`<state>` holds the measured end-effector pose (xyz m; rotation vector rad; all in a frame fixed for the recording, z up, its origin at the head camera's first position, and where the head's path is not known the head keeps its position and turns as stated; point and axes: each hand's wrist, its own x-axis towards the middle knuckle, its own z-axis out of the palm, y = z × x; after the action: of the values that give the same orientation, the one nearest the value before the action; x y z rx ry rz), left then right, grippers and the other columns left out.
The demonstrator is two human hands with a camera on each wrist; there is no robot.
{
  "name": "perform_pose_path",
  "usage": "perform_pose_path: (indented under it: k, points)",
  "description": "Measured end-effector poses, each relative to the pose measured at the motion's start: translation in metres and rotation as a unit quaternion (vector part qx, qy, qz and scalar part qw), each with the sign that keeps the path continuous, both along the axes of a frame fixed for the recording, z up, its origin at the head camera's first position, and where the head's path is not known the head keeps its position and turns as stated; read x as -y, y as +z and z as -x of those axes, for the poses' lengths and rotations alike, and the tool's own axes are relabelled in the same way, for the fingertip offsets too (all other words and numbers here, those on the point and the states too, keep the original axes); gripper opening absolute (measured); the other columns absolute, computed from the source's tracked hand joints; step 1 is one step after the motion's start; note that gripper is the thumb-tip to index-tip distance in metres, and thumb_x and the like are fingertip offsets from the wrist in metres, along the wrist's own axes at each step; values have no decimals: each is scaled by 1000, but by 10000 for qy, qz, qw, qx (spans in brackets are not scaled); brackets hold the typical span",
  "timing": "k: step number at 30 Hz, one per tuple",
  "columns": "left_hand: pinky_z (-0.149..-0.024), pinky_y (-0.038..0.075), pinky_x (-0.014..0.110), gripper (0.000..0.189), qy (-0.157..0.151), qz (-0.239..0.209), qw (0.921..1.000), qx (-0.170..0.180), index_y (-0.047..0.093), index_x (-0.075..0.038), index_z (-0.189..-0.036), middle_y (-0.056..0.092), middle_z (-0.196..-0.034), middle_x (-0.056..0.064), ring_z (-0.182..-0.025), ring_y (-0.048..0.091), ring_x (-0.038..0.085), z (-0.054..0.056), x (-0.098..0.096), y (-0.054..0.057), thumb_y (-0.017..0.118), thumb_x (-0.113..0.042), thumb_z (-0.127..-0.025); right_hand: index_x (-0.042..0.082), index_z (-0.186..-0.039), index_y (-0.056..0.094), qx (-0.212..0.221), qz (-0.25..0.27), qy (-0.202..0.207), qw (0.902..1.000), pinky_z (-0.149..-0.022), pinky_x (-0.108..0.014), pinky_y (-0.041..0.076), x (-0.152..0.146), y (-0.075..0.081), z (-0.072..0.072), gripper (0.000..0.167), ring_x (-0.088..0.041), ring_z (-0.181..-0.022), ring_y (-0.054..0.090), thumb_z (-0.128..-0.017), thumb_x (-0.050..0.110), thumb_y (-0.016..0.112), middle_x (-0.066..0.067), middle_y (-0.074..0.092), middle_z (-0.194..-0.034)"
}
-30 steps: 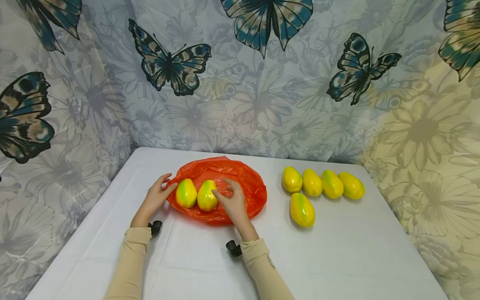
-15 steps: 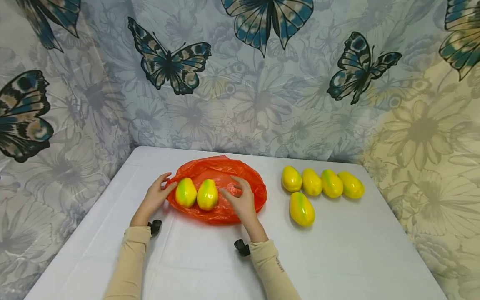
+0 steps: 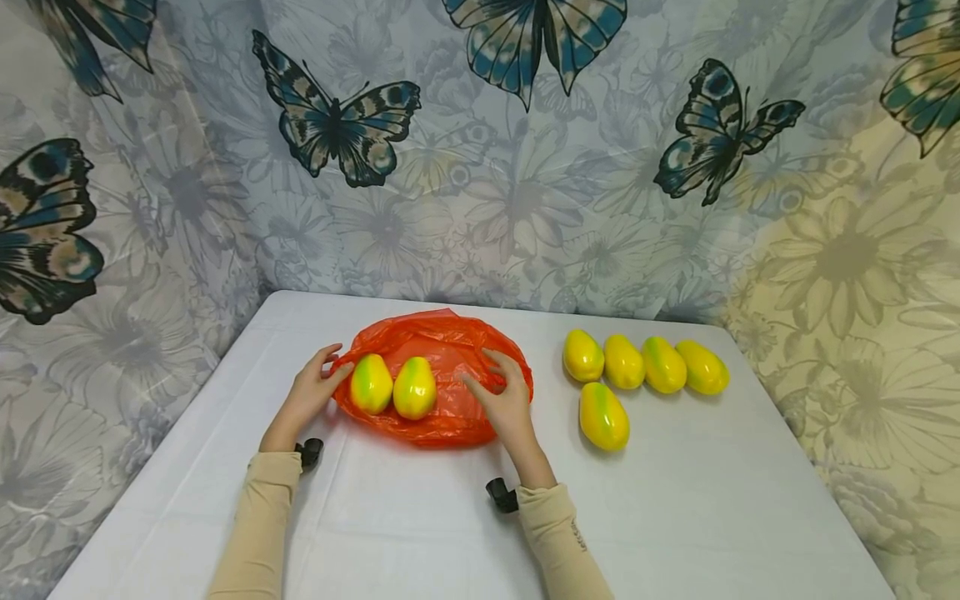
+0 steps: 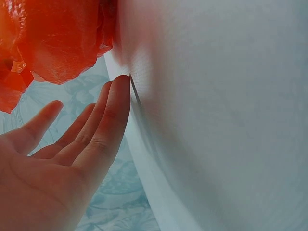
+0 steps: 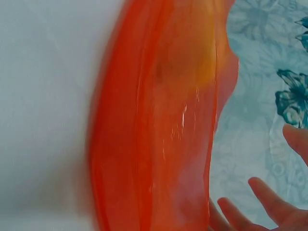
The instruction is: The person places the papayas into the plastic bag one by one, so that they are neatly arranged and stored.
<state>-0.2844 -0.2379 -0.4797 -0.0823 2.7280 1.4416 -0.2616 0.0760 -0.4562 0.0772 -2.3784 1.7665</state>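
A red plastic bag (image 3: 457, 417) lies spread open on the white table, with two shiny yellow, green-streaked, mango-like fruits (image 3: 371, 385) side by side in its left part. My left hand (image 3: 306, 398) is at the bag's left rim, close to the nearer fruit. In the left wrist view the fingers (image 4: 115, 103) of that hand are extended, apart from the red plastic. Over the right part of the bag is my right hand (image 3: 512, 408), thumb and fingers spread with nothing between them. The right wrist view has the bag's side (image 5: 154, 120) and some fingertips beyond its rim.
Several more yellow fruits (image 3: 624, 362) stand in a row at the back right of the table (image 3: 675, 517), and one fruit (image 3: 604, 417) lies in front of them. A butterfly-printed cloth (image 3: 480, 233) hangs behind the table.
My right hand has moved rightward, away from the right-hand fruit in the bag, toward the bag's right rim. The left hand and the fruits have stayed in place.
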Motion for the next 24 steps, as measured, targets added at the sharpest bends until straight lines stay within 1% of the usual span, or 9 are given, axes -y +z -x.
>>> perform_pose_path:
  k: [3, 11, 17, 20, 24]
  points:
    - [-108, 40, 58, 71, -4, 17, 10000, -9, 23, -9, -155, 30, -154, 27, -134, 40, 49, 1, 0, 0, 48, -47, -100, 13, -133, 58, 56, 34, -60, 10000, -105, -54, 44, -7, 1, 0, 56, -38, -129, 49, -83, 26, 78, -7, 51, -140]
    - [-106, 43, 57, 69, -32, 20, 9999, -110, 24, -7, -154, 31, -153, 28, -132, 44, 48, -2, 0, 0, 49, -44, -101, 10, -134, 57, -4, -18, -175, 9998, -106, -53, 44, -23, 3, 0, 56, -36, -128, 50, -85, 28, 76, -9, 49, -141]
    - [-105, 44, 58, 67, -39, 19, 9998, -201, 27, -6, -153, 33, -151, 29, -130, 45, 49, -1, -1, 0, 49, -42, -101, 8, -135, 55, -44, -119, -281, 9995, -102, -53, 47, -34, 3, -1, 56, -37, -127, 51, -86, 25, 75, -11, 48, -143]
    - [-105, 44, 58, 68, -51, 41, 9998, -206, 26, -6, -153, 33, -151, 30, -130, 45, 49, -1, -1, 0, 49, -43, -101, 9, -134, 56, -14, -107, -349, 9993, -102, -53, 48, -39, 5, -2, 55, -37, -126, 50, -86, 25, 76, -10, 49, -142]
    - [-105, 44, 58, 69, -44, 52, 9998, -200, 26, -6, -153, 32, -152, 29, -130, 45, 49, -2, 0, 0, 49, -44, -101, 14, -134, 56, 83, -129, -445, 9989, -101, -52, 49, -47, 5, -3, 54, -36, -127, 50, -86, 26, 76, -7, 49, -143]
